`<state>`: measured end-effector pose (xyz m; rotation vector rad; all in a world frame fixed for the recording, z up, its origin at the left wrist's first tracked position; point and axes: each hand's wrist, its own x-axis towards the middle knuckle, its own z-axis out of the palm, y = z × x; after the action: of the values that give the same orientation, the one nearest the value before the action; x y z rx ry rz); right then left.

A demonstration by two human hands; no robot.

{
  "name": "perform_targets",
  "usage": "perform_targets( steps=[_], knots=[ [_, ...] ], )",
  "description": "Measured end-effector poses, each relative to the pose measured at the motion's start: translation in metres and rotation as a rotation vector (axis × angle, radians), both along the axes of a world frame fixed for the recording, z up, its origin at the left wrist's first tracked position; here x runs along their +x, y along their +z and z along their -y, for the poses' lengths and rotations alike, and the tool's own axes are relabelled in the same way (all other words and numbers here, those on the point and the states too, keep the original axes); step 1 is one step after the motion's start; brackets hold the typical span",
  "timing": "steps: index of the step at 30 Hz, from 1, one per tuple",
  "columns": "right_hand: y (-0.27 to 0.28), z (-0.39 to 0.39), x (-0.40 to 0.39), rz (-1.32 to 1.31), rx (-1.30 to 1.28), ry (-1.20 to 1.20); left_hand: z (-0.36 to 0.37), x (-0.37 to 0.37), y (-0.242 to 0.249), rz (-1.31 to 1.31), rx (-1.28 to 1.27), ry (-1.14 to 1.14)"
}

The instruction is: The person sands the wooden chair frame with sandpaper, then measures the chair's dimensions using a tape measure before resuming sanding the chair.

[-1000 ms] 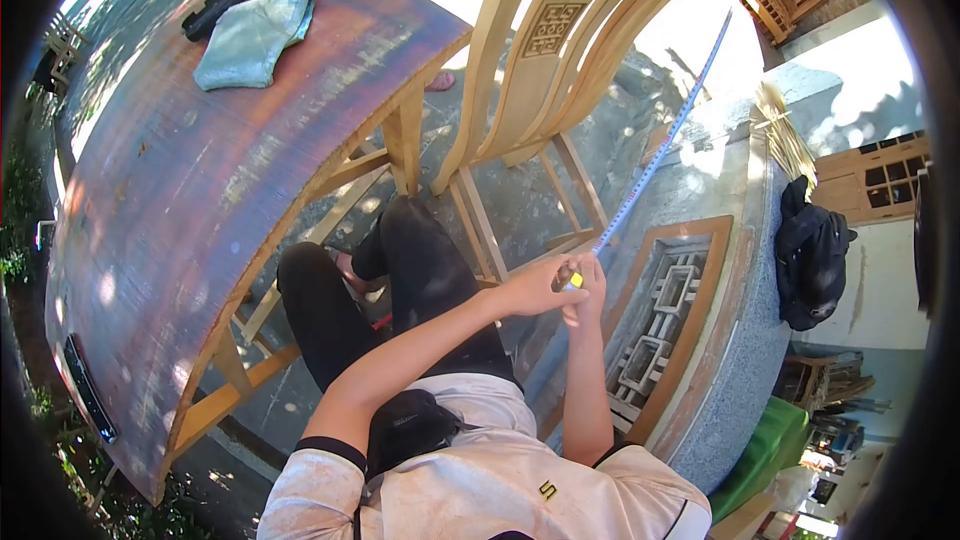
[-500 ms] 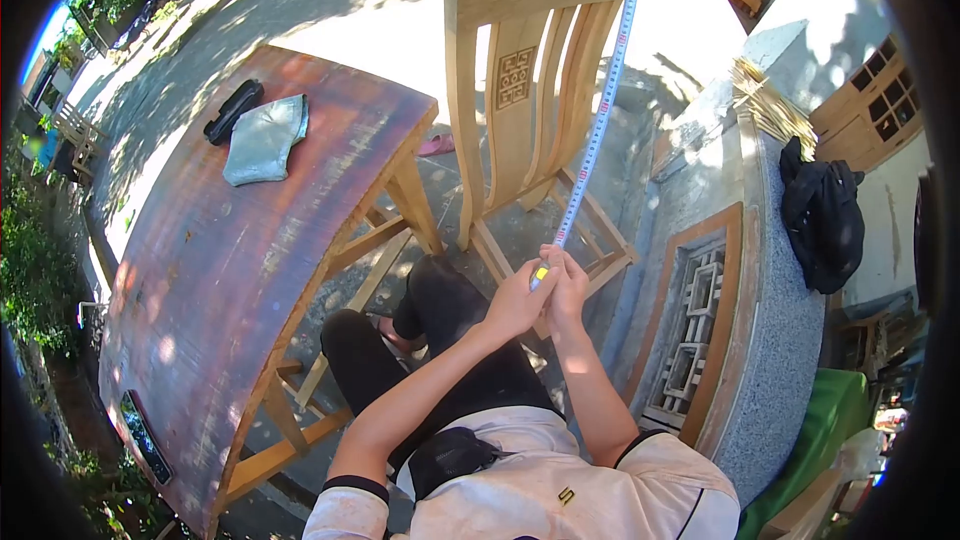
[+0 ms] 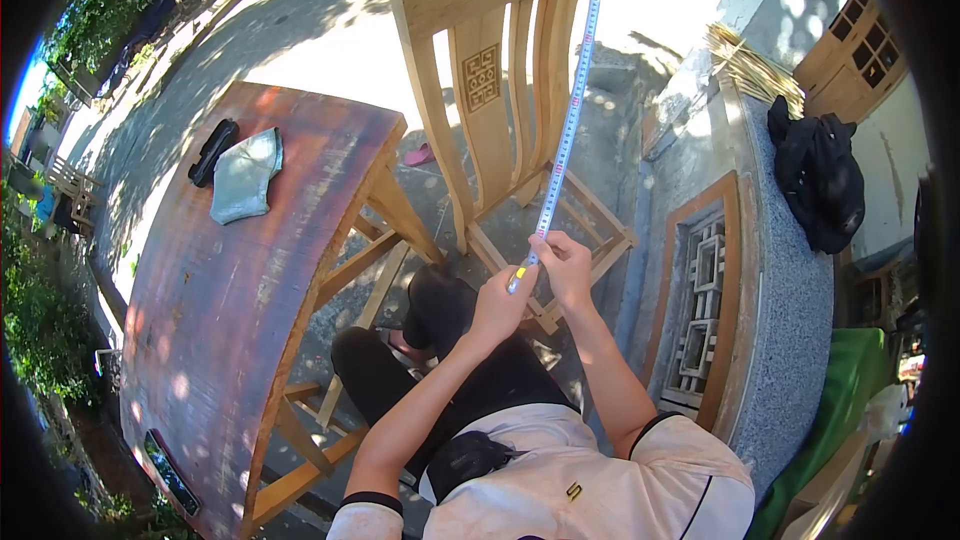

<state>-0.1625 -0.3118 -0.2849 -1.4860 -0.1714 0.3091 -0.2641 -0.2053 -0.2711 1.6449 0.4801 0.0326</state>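
Observation:
My left hand [image 3: 502, 302] is closed around the case of a tape measure [image 3: 517, 278], where a bit of yellow shows. Its long white blade [image 3: 568, 135] runs out upward and away, past the right side of an unpainted wooden chair [image 3: 484, 80]. My right hand [image 3: 565, 265] pinches the blade just beyond the case. The chair has a tall slatted back with a carved square panel, and an open seat frame. The blade's far end is at the top of the view, and I cannot make out what it touches.
At the left is a large wooden table [image 3: 270, 270] bearing a black case [image 3: 212, 152], a folded light-blue cloth [image 3: 246, 176] and a phone [image 3: 170, 470]. On the right, a granite ledge [image 3: 775, 360] holds a black bag [image 3: 818, 180] and a bundle of thin sticks [image 3: 755, 68].
My hands have come apart a little, the right now pinching the blade ahead of the case. The view has shifted, so the chair and blade appear farther left.

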Motion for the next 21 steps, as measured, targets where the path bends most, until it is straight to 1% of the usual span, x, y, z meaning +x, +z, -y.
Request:
perform_targets(
  steps=[2, 5, 6, 7, 8, 9, 10, 11, 13, 14, 16, 17, 19, 20, 21],
  knots=[
    [0.004, -0.001, 0.001, 0.012, -0.008, 0.033, -0.005, -0.003, 0.014, -0.039, -0.051, -0.027],
    [0.014, 0.001, 0.009, 0.072, -0.021, 0.101, -0.018, -0.003, 0.008, -0.027, -0.055, -0.021],
    [0.02, 0.001, 0.015, 0.109, -0.008, 0.124, -0.026, -0.002, 0.013, -0.044, -0.016, -0.072],
    [0.026, 0.0, 0.022, 0.147, 0.009, 0.146, -0.031, 0.0, 0.02, -0.014, 0.002, -0.06],
    [0.034, -0.002, 0.029, 0.157, 0.074, 0.174, -0.035, 0.003, 0.029, 0.019, 0.02, -0.045],
    [0.048, -0.007, 0.035, 0.175, 0.077, 0.197, -0.039, 0.006, 0.041, 0.051, 0.036, -0.031],
    [0.067, -0.011, 0.041, 0.193, 0.078, 0.217, -0.041, 0.011, 0.062, 0.057, 0.045, -0.007],
    [0.086, -0.015, 0.048, 0.216, 0.076, 0.24, -0.043, 0.017, 0.081, 0.076, -0.001, 0.008],
    [0.124, -0.026, 0.065, 0.261, 0.039, 0.242, -0.047, 0.033, 0.119, 0.09, 0.099, 0.042],
    [0.137, -0.032, 0.075, 0.283, 0.02, 0.245, -0.051, 0.043, 0.13, 0.127, 0.139, 0.049],
    [0.153, -0.047, 0.098, 0.315, 0.095, 0.249, -0.061, 0.063, 0.148, 0.197, 0.22, 0.063],
    [0.161, -0.053, 0.108, 0.333, 0.132, 0.252, -0.07, 0.076, 0.151, 0.182, 0.283, 0.066],
    [0.174, -0.064, 0.118, 0.309, 0.128, 0.264, -0.085, 0.099, 0.159, 0.15, 0.412, 0.072],
    [0.18, -0.066, 0.123, 0.297, 0.124, 0.27, -0.089, 0.104, 0.167, 0.075, 0.426, 0.05],
    [0.185, -0.066, 0.128, 0.301, 0.097, 0.287, -0.09, 0.107, 0.176, 0.075, 0.415, 0.036]
  ],
)
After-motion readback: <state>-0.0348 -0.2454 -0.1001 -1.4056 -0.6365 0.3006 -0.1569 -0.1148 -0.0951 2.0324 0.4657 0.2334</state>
